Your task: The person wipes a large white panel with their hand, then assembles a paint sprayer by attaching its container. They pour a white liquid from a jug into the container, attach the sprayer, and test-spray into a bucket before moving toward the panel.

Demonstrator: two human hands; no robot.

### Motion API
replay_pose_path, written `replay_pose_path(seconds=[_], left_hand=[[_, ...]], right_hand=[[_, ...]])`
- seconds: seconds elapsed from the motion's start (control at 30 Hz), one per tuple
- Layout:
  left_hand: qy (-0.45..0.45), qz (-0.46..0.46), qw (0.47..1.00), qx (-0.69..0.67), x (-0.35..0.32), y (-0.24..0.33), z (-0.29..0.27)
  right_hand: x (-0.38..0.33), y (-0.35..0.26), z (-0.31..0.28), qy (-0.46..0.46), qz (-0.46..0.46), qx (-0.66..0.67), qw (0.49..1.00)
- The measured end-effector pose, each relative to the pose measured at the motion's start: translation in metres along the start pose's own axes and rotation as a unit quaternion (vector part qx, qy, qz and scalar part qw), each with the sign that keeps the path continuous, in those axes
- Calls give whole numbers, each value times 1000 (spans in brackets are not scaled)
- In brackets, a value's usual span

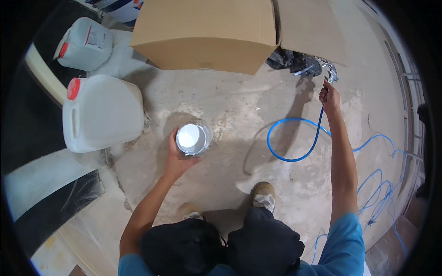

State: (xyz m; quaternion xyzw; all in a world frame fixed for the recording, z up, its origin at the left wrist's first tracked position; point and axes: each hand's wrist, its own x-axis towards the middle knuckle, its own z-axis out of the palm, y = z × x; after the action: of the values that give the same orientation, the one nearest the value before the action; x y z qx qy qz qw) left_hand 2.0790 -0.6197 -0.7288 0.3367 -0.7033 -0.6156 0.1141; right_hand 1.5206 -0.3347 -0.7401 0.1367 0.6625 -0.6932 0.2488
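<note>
My left hand (176, 158) is wrapped round a clear cup (207, 133) and holds it above the floor. White liquid, like paint, shows inside the cup (189, 135). Out to the right, my right hand (329, 97) grips a silver metal spray gun (332, 73) by its lower part. A blue hose (290, 160) runs from beneath that hand, loops in front of my arm and trails off to the right. The gun's head is close to the edge of a cardboard flap, beside crumpled dark material (294, 62).
A large cardboard box (205, 32) stands ahead, its flap (313, 27) spread to the right. To the left are two white plastic jugs with red caps, a larger one (108, 115) and a smaller one (94, 46). Blue tubing (380, 198) lies tangled at right.
</note>
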Motion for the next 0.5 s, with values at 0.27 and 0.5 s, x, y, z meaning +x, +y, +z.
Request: replay_pose_path(seconds=[0.27,0.5], left_hand=[[62,66,996,-8,15,-35,25],[38,75,996,15,16,16,23]], right_hand=[[-128,-44,-81,76,-16,65,995],[-248,-95,-137,87,-41,69,993]])
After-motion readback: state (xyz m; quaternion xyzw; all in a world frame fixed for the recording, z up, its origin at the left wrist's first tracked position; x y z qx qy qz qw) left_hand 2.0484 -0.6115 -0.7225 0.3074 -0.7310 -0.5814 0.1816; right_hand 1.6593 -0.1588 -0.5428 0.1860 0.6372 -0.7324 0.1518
